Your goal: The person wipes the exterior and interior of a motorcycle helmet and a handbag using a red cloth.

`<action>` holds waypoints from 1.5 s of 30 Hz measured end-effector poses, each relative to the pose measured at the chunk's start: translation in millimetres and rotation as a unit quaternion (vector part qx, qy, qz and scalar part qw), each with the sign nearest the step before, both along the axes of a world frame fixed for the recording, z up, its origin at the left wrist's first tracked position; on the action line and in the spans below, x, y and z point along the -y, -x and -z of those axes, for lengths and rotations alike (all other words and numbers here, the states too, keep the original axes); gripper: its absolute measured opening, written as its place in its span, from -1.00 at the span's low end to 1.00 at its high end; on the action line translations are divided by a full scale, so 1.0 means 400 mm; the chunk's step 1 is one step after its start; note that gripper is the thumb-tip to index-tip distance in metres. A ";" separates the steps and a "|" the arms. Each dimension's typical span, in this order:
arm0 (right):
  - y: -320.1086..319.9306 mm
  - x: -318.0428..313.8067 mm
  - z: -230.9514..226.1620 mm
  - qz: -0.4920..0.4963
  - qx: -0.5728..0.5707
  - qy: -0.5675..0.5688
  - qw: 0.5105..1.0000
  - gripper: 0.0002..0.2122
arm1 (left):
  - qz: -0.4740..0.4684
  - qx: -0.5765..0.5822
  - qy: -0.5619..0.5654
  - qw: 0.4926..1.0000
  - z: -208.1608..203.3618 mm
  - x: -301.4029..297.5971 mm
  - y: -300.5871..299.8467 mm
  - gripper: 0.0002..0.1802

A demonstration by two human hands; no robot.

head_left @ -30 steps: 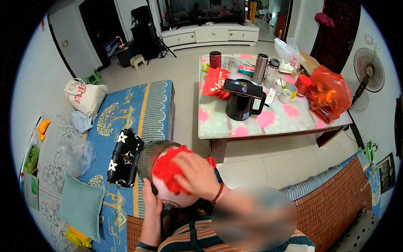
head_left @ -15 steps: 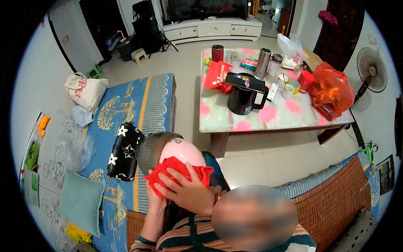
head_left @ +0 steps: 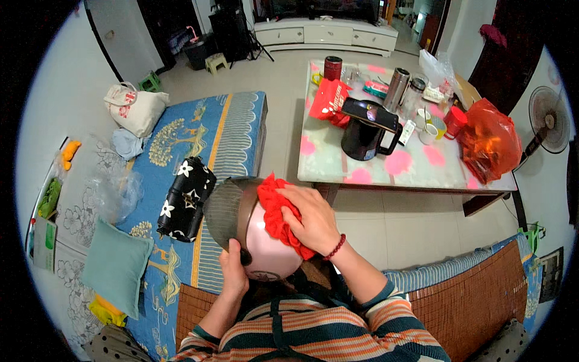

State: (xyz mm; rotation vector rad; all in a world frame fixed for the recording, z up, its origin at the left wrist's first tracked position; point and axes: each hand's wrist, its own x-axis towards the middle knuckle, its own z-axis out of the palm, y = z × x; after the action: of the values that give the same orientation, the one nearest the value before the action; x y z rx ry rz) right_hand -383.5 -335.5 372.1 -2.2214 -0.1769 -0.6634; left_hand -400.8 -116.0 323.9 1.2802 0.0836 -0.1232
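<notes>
A pink helmet (head_left: pixel 265 247) with a dark see-through visor (head_left: pixel 226 211) rests over my lap. My left hand (head_left: pixel 233 270) grips its near edge by the visor hinge, the thumb lying on the outside and the other fingers hidden. Under my right hand (head_left: pixel 315 218) a crumpled red cloth (head_left: pixel 278 214) is pressed against the right side of the shell. The right fingers curve over the cloth, and a dark red bead bracelet (head_left: pixel 336 247) circles that wrist.
A black flowered handbag (head_left: pixel 187 199) lies on the blue-covered sofa (head_left: pixel 220 133), left of the helmet. On the low table (head_left: pixel 386 172) ahead stand a black kettle (head_left: pixel 360 142) with a phone (head_left: pixel 371 114) on top, flasks, cups and a red bag (head_left: pixel 490 142). A fan (head_left: pixel 547 120) stands right.
The helmet has turned, showing more of its pink shell. My right hand and the cloth have moved right and up across it. My left hand now shows at the near edge by the visor.
</notes>
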 end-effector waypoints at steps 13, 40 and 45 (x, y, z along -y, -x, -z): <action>0.118 -0.118 -0.058 -0.065 0.119 0.229 0.964 -0.45 | 0.022 0.051 0.037 0.998 -0.051 0.012 0.007 -0.57; 0.069 -0.039 0.000 -0.068 0.026 0.037 0.997 -0.57 | -0.039 -0.010 0.066 0.997 -0.021 -0.041 -0.042 -0.51; 0.095 -0.121 -0.016 -0.149 0.085 0.230 0.958 -0.48 | -0.054 -0.029 0.038 0.997 0.029 -0.047 -0.052 -0.51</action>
State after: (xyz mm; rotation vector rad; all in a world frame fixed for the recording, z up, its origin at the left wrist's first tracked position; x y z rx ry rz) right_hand -421.5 -286.9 378.6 -2.4964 -0.8105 -0.6942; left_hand -380.0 -97.1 312.4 1.1936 0.1969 -0.0696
